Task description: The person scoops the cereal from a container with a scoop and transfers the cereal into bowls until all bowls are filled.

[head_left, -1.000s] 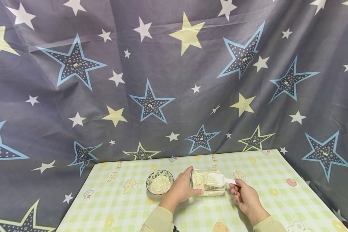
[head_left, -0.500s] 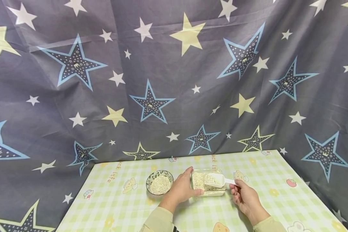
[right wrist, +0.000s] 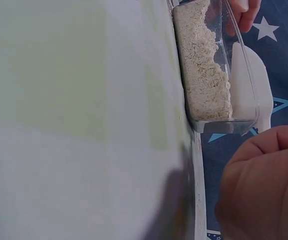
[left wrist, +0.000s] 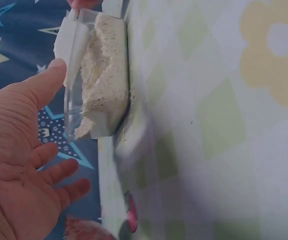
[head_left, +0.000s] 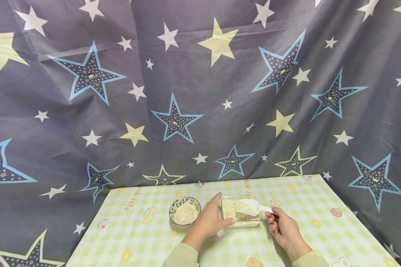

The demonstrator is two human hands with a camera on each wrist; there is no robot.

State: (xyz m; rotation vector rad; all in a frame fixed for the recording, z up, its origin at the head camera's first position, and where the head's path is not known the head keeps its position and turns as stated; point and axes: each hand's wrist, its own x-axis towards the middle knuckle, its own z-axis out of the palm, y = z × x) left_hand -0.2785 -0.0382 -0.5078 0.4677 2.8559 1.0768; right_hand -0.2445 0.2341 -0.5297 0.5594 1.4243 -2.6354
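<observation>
Starry curtain (head_left: 187,78) | checked table (head_left: 147,241) | left hand (head_left: 209,219) beside clear box (head_left: 242,224), fingers extended, thumb at its rim | right hand (head_left: 285,229) gripping white scoop (head_left: 256,207) | box on table, part-full of flakes (head_left: 228,210) | bowl (head_left: 178,204) left of box, holding flakes | scoop loaded, over box

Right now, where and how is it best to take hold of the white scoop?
Probably by the slim handle of the white scoop, coming from the person's right: it juts out past the right edge of the clear container, while the wide head holds pale flakes. The right hand pinches the handle's end.
</observation>
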